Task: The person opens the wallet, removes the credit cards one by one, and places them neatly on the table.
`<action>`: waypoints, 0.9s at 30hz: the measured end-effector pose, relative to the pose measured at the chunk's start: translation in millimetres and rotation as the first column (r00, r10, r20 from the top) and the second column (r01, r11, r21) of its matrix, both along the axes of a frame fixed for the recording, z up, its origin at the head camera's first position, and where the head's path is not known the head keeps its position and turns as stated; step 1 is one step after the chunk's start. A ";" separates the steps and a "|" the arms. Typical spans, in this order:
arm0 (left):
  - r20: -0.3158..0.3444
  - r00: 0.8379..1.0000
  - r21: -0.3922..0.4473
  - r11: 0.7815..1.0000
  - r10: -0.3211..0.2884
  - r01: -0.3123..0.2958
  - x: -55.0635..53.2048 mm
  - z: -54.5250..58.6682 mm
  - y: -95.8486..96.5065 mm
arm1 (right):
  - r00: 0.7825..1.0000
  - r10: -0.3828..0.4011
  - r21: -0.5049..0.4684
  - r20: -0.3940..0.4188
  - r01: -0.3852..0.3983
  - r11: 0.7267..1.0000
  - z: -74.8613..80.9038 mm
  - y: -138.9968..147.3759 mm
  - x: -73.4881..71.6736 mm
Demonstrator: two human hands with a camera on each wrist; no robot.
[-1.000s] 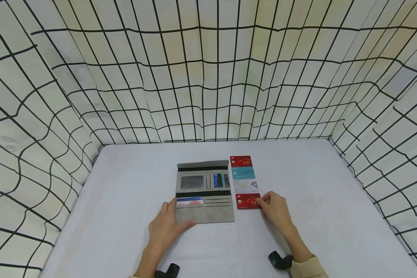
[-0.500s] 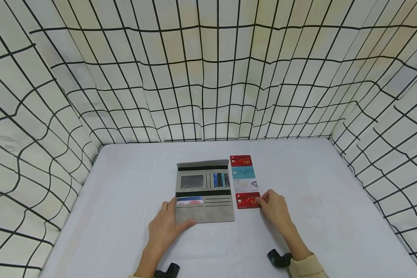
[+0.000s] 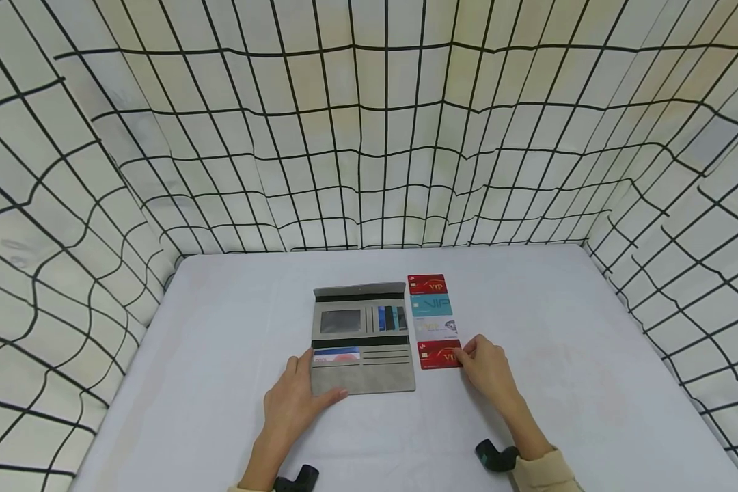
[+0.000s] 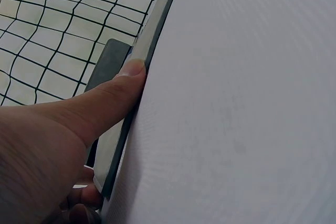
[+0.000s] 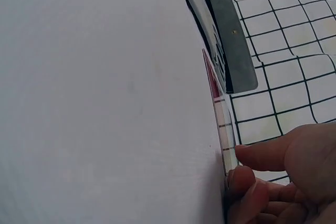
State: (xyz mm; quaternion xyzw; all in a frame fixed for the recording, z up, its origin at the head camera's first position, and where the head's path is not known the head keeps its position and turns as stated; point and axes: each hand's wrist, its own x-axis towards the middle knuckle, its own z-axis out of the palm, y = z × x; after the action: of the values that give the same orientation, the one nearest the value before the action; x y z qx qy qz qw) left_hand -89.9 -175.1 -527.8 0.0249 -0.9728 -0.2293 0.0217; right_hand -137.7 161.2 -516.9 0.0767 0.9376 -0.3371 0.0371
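Observation:
An open grey wallet [image 3: 369, 379] lies on the white table, its flap [image 5: 239, 51] tilted up at the far side. My left hand [image 3: 292, 403] holds the wallet's near left corner, thumb [image 4: 126, 80] on the front edge and fingers along the left side. A blue-and-pink card [image 3: 335, 354] sits in a lower slot. To the wallet's right is a column of cards: a red VIP card [image 3: 427, 283], a blue card [image 3: 430, 305], a silver card [image 3: 433, 328] and the nearest red VIP card [image 3: 436, 354]. My right hand [image 3: 488, 369] pinches that nearest card's right end.
Several bluish cards [image 3: 391, 319] fill the wallet's upper right slots, beside a clear window [image 3: 340, 322]. White panels with a black grid [image 3: 369, 130] enclose the back and sides of the white table [image 3: 215, 301]. Black wrist devices [image 3: 497, 456] are on both forearms.

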 end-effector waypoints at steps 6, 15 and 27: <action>0.008 1.000 0.005 1.000 0.001 -0.001 -0.2 -0.8 0.2 | 1.000 -0.012 -0.022 0.001 0.012 1.000 0.3 2.8 0.6; 0.015 1.000 0.014 1.000 0.003 -0.003 0.1 1.4 1.0 | 0.996 -0.025 -0.046 -0.081 0.021 0.999 1.7 -1.2 1.1; 0.020 1.000 0.013 1.000 0.006 -0.006 0.0 1.4 1.5 | 0.988 -0.019 -0.085 -0.152 0.007 0.996 2.8 -15.0 -0.7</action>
State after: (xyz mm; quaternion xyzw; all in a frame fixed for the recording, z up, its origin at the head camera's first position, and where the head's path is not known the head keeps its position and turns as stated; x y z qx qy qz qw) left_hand -89.8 -173.6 -526.5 0.0304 -0.9714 -0.2353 0.0124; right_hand -138.4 146.2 -514.1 0.0551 0.9221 -0.3816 -0.0338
